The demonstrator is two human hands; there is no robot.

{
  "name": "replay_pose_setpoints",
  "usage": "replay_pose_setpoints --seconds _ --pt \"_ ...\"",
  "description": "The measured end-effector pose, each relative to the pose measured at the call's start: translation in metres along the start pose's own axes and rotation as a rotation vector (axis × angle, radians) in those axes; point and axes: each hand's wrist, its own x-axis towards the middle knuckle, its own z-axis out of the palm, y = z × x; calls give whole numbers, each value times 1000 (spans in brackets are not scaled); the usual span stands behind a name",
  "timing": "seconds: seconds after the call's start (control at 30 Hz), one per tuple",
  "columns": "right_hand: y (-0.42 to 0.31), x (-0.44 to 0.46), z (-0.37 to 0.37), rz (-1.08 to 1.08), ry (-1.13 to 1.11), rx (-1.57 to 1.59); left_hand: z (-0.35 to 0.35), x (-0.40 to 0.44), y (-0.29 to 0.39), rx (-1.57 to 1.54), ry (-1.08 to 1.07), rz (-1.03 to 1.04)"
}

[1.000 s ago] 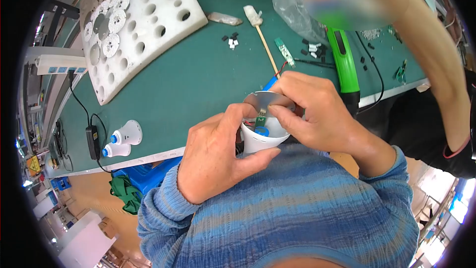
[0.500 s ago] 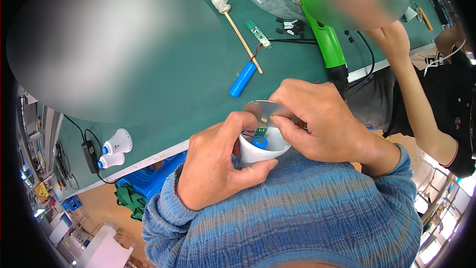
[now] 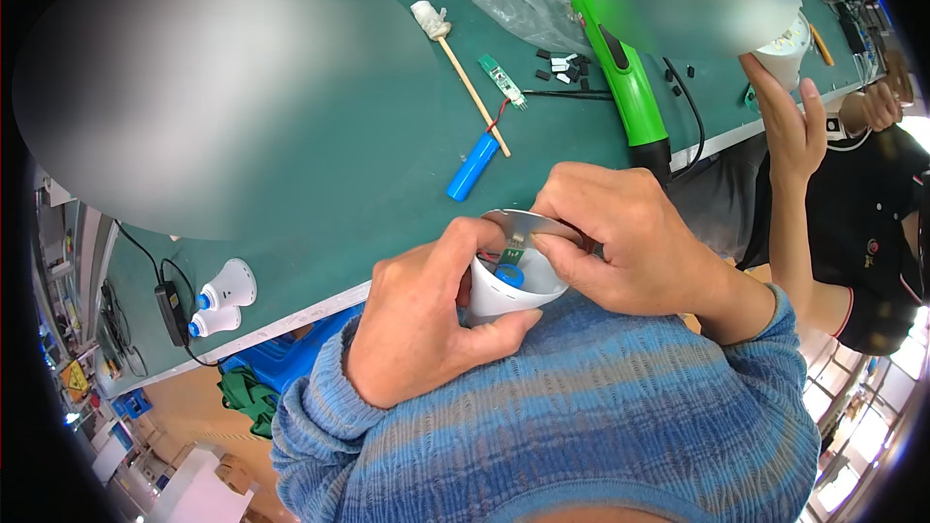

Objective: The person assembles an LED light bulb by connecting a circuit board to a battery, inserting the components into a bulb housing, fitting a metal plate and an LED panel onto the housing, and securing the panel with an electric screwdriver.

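My left hand [image 3: 417, 315] is wrapped around a white cup-shaped bulb housing [image 3: 496, 302], its open mouth facing up. Between the thumb and fingers of my right hand [image 3: 630, 242] is the edge of a round metal plate [image 3: 523, 223], tilted over the housing's mouth. A small green circuit board [image 3: 511, 256] joins the plate's underside and reaches into the housing. Inside sits a blue cylindrical battery [image 3: 509, 277], its end showing, with red wire beside it. My right fingers hide part of the plate.
On the green table [image 3: 387, 203] lie a wooden stick [image 3: 472, 87] with a white wad, a wired circuit board [image 3: 502, 80], a blue battery [image 3: 473, 167] and a green power screwdriver [image 3: 625, 77]. Two white housings [image 3: 231, 284] lie left. A co-worker's hand [image 3: 799, 131] holds a white bulb [image 3: 790, 58].
The metal plate has tipped flatter over the housing, and my right hand has shifted slightly. At right, the co-worker's arm has moved, and a white bulb now shows by that hand.
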Motion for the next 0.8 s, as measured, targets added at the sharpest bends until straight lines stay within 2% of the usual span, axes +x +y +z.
replay_pose_setpoints --seconds 0.5,0.7,0.8 --pt "4 8 -3 7 42 60 -10 9 -6 -22 -42 -19" --pt "12 11 -1 -138 110 34 -11 13 -12 -50 -59 -17" --pt "11 14 -5 -145 87 37 -14 15 -12 -51 -61 -7"
